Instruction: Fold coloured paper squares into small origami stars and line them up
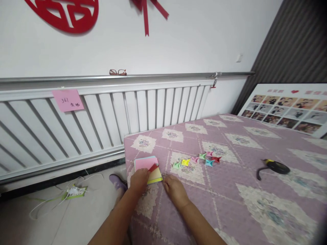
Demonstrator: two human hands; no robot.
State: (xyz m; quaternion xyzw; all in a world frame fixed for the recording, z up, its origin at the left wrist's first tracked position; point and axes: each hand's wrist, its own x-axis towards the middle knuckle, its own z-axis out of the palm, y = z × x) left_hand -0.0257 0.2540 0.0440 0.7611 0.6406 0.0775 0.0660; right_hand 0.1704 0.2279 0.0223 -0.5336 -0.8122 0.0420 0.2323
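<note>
Far L: red cutout (pixel 75 27) up on white wall (pixel 191 37), top out of view. Below, pink note (pixel 67 100) stuck on white radiator (pixel 143 109), "361" plus some unreadable handwriting. On pale floor (pixel 84 217), green-and-white item w/ cords, too small to ID. Nearer ctr, purple shoe (pixel 118 182) on floor, just beside the cover's edge; above, brown-framed glasses (pixel 118 72) on the pipe (pixel 158 76) over the radiator.

L hand (pixel 139 180): on near L part of paper stack (pixel 143 163), grip narrow, apparently holding red paper piece (pixel 153 167), w/ its free end pointing up-R over the stack. Stack itself on L part of purple floral cover (pixel 222 194), near its L edge; pink and cream sheets on top, blue edge at far side, bright yellow at near side.

R hand (pixel 175 190): low on cover, fingers curled, tips just beside stack's R corner; grip narrow, can't tell if holding anything.

R of stack, 7 small folded papers (pixel 185 162) in a loose cluster: approx. L to R, lt green, yellow, pink, green, pink, blue, red. Further R, well apart, black-and-yellow item (pixel 278 166), dark curved end toward L. Far R, at back: white photo board (pixel 287 92) leaning vs. dark ribbed panel (pixel 278 41).
</note>
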